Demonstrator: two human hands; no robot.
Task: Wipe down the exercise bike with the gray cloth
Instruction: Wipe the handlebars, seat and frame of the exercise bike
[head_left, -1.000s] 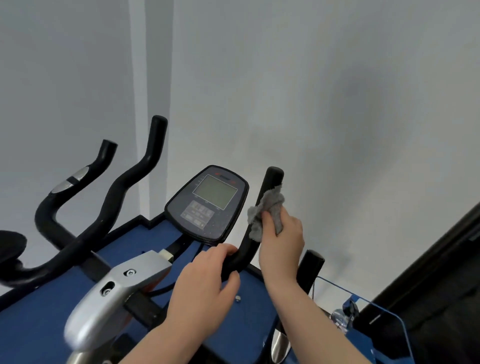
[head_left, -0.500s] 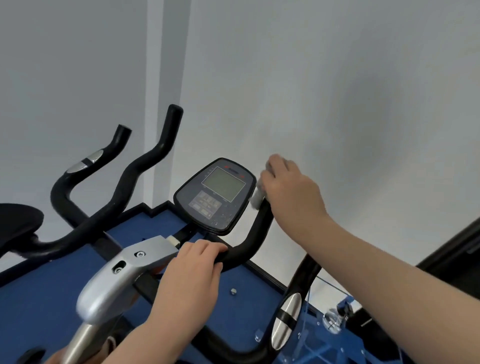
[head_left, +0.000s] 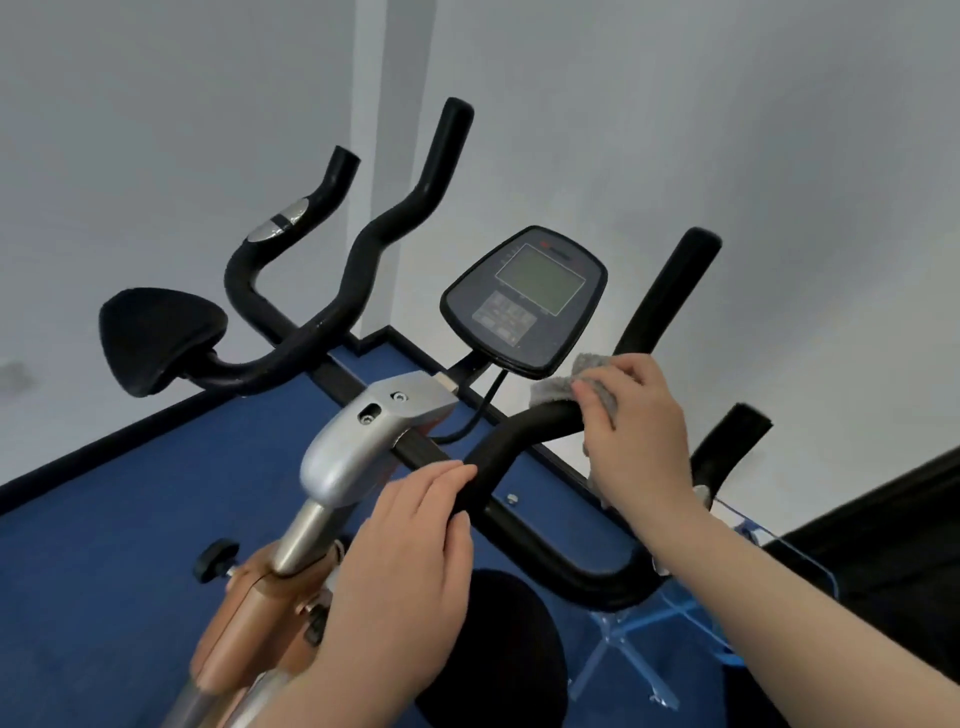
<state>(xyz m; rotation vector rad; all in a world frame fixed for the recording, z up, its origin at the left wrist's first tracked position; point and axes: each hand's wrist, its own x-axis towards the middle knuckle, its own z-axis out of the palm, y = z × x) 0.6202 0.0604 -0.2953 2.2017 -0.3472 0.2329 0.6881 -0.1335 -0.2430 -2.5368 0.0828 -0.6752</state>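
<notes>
gray cloth (head_left: 558, 387), black handlebar (head_left: 524, 431), blue floor (head_left: 130, 499)

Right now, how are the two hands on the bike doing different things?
The right hand presses the gray cloth against the black handlebar; the left hand holds no cloth. The right hand sits higher up the bar, near the console; the left hand sits lower, near the silver bracket. The right hand's fingers curl over the cloth; the left hand's curl straight around the bar. Both are bare and on the same handlebar.
</notes>
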